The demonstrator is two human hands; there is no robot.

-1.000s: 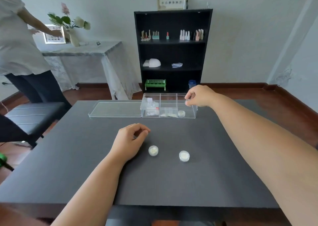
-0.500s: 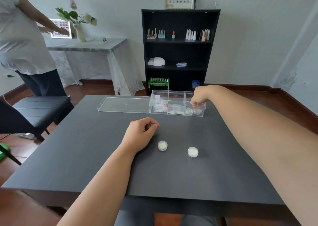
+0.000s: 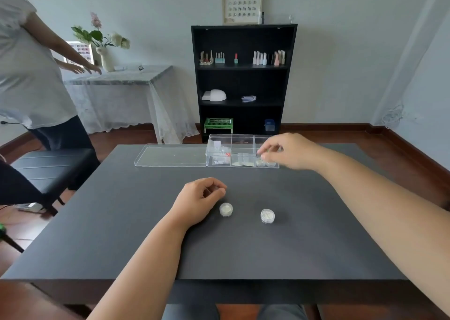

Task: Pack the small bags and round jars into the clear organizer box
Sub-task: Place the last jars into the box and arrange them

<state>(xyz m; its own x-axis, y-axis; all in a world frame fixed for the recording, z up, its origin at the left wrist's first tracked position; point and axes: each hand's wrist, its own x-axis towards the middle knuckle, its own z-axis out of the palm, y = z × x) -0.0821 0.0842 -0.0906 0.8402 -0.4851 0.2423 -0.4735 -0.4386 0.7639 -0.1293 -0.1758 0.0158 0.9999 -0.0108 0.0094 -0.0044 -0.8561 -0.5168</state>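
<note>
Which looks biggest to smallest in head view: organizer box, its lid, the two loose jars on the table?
1. Lid
2. Organizer box, partly hidden by the right hand
3. Two loose jars: look alike, not ranked.

1. I see a dark grey table top [image 3: 121, 222] with a matt, finely textured finish.
2. The clear plastic organizer box [image 3: 243, 144] at centre looks glossy and smooth, like its flat clear plastic lid [image 3: 170, 156].
3. Two small round clear plastic jars [image 3: 226, 209] [image 3: 267, 216] shine faintly.
4. Upper left, a white lace cloth [image 3: 136, 105] drapes softly.
</note>
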